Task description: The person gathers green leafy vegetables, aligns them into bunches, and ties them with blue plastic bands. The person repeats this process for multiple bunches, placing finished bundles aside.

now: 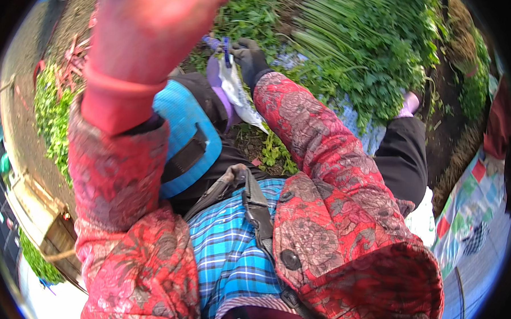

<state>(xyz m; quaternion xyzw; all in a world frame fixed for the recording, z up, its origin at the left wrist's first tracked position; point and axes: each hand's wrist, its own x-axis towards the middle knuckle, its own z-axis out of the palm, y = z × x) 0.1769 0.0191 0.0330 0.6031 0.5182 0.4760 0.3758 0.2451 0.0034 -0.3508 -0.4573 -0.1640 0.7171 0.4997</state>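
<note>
My left hand (147,35), in a red rubber glove, is raised close to the camera at the upper left. Its fingers run past the top edge, so what they hold, if anything, is hidden. Further right, my right hand (250,59) wears a dark glove with curled fingers. Beside its fingertips is a narrow blue plastic piece (227,52), on the upper end of a white plastic sheet (234,88) with printing. Whether the fingers grip either is unclear. Purple material (221,96) lies along the sheet's left side. Beyond this hand, long-stemmed leafy greens (350,48) lie in a thick heap.
A blue foam pad (188,135) with a black strap lies by my left leg. Blue-white sheeting (362,121) shows under the greens. More greens (54,112) and red ties (74,53) lie on the left. A wooden crate (43,214) stands lower left; patchwork cloth (462,215) lies right.
</note>
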